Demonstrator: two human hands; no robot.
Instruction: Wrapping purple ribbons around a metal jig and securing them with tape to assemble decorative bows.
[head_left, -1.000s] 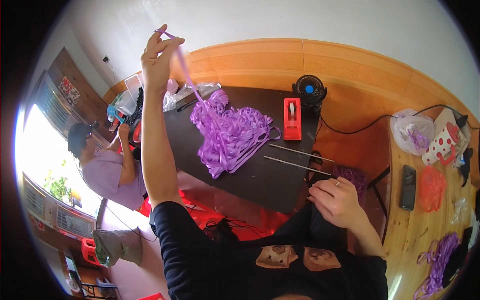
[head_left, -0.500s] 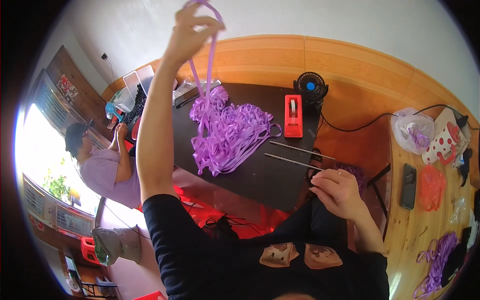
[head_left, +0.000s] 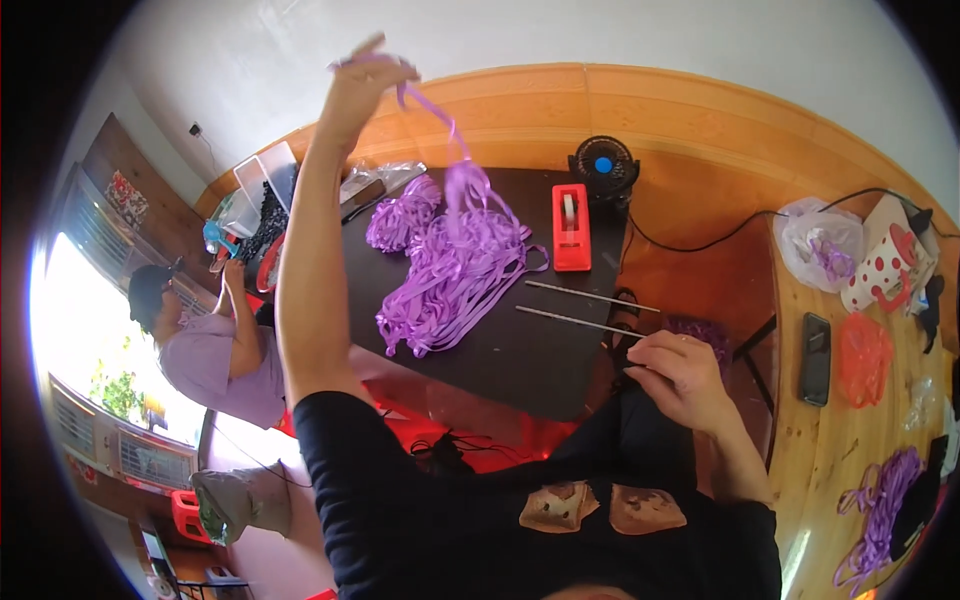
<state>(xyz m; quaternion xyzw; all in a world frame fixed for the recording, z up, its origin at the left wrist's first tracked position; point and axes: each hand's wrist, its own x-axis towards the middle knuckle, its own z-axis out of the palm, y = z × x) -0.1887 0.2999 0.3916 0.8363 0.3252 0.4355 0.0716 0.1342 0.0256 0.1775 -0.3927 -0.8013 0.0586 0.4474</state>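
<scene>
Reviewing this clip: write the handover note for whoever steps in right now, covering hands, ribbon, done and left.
Left hand: raised high, pinching one purple ribbon that trails down to the ribbon pile on the black table.
Right hand: low at the table's near edge, fingers closed; what it pinches is too small to tell.
Nearby: two thin rods beside the pile, red tape dispenser, small fan, a second ribbon bundle behind the pile.
Done: one ribbon mostly drawn out of the pile.
Left: its lower end is not yet free; most of the pile remains tangled.
</scene>
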